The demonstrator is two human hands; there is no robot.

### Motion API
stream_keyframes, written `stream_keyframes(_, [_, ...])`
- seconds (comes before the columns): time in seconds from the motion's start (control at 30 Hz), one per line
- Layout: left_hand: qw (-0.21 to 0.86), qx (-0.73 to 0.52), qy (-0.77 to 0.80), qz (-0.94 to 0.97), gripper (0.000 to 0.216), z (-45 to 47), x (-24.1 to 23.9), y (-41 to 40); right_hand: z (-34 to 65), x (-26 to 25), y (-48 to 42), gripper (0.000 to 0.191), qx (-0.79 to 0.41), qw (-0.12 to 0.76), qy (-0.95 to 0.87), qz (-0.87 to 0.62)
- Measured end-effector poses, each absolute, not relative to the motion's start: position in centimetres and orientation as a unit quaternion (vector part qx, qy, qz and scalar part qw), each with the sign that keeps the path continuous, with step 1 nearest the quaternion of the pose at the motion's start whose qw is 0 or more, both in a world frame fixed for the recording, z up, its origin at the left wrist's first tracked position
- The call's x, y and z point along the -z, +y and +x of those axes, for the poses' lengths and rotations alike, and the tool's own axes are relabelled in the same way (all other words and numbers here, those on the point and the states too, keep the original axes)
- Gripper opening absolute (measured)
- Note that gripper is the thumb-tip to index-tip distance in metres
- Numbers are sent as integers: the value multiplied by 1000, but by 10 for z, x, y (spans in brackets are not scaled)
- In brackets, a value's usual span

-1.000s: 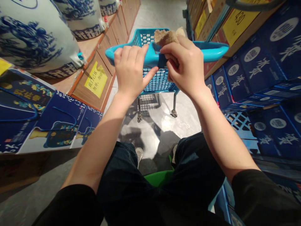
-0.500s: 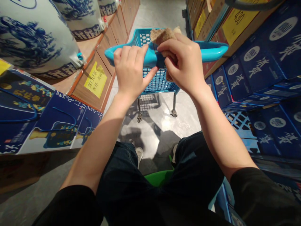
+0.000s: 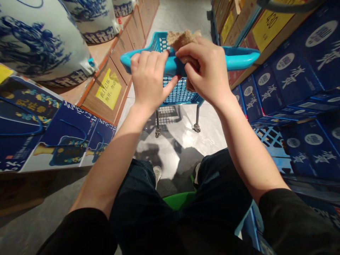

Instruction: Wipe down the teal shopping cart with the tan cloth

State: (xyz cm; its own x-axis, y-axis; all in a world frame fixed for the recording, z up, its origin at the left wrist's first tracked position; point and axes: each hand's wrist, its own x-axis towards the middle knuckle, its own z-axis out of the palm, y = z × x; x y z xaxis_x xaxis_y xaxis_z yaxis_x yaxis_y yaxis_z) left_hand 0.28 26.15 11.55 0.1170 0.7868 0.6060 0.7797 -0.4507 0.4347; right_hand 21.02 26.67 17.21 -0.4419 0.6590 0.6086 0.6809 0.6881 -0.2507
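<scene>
A blue plastic shopping cart (image 3: 176,91) stands in front of me, its thick blue handle (image 3: 241,59) running crosswise. My left hand (image 3: 148,76) is wrapped over the handle left of its middle, thumb underneath. Just to the right, my right hand (image 3: 209,72) pinches a brown, fuzzy cloth (image 3: 180,39) against the handle's middle. Part of the cloth bunches up above the handle, and a bit of it shows below my right fingers. The rest of it is hidden behind that hand.
Large blue-and-white jars (image 3: 39,42) stand on a wooden cabinet (image 3: 92,88) at left, near dark blue gift bags (image 3: 69,134). Stacked blue boxes (image 3: 287,72) line the right side. Below me is part of a green seat (image 3: 179,201), between my legs.
The cloth's upper part has shifted slightly left, with my right fingers a little further left on the handle. My left hand keeps its hold.
</scene>
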Motion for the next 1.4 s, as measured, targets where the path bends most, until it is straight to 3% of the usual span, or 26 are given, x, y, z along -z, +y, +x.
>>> stream_keyframes(0.17, [33,-395,507,766,88,-2,-109,266,229,-169,291,45,52,394,-790,-467])
stream_keyframes(0.3, [44,-383,512,767,96,-1,-105,269,213,-168,276,48,47,373,-801,-466])
stream_keyframes(0.47, [29,-405,491,771,89,-5,-107,264,210,-173,269,45,18,357,-842,-403])
stream_keyframes(0.7, [52,-395,516,758,96,6,-104,265,218,-175,282,46,32,369,-790,-489])
stream_keyframes(0.9, [11,-378,529,759,86,8,-115,255,199,-175,264,36,-20,323,-855,-404])
stream_keyframes(1.07, [18,-385,504,773,95,5,-114,255,222,-177,290,44,32,378,-799,-467])
stream_keyframes(1.17, [30,-388,511,766,97,9,-115,254,215,-176,285,48,61,351,-790,-500])
stream_keyframes(1.4, [33,-334,547,767,97,13,-125,244,190,-172,264,41,46,327,-854,-401])
